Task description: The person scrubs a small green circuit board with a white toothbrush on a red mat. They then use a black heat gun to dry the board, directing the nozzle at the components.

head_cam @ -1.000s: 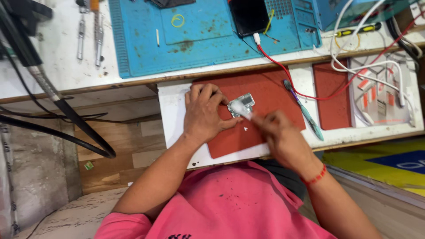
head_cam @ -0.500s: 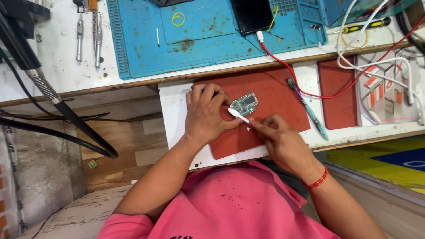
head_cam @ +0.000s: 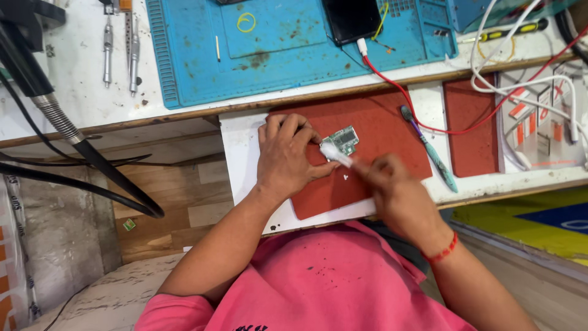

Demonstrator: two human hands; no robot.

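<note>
The left hand (head_cam: pixel 286 158) is pinning a small circuit board (head_cam: pixel 343 140) with its fingertips near the red mat's (head_cam: pixel 392 122) far edge. The right hand (head_cam: pixel 392 187), fingers clamped on a white brush (head_cam: pixel 335 153), is blurring with motion; a hard stroke could flick the board loose or scrape off components.

red mat (head_cam: pixel 380 132) | green circuit board (head_cam: pixel 344 140) | blue mat (head_cam: pixel 294 43) | pink shirt (head_cam: pixel 324 288)

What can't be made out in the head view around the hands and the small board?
- Right hand: motion-blurred, so its grip on the white brush is unclear.
- Small circuit board: too small to read components; its left edge is hidden by left hand fingers.
- Black phone: cut off by the top edge.
- White cables: run out of frame at the right edge.
</note>
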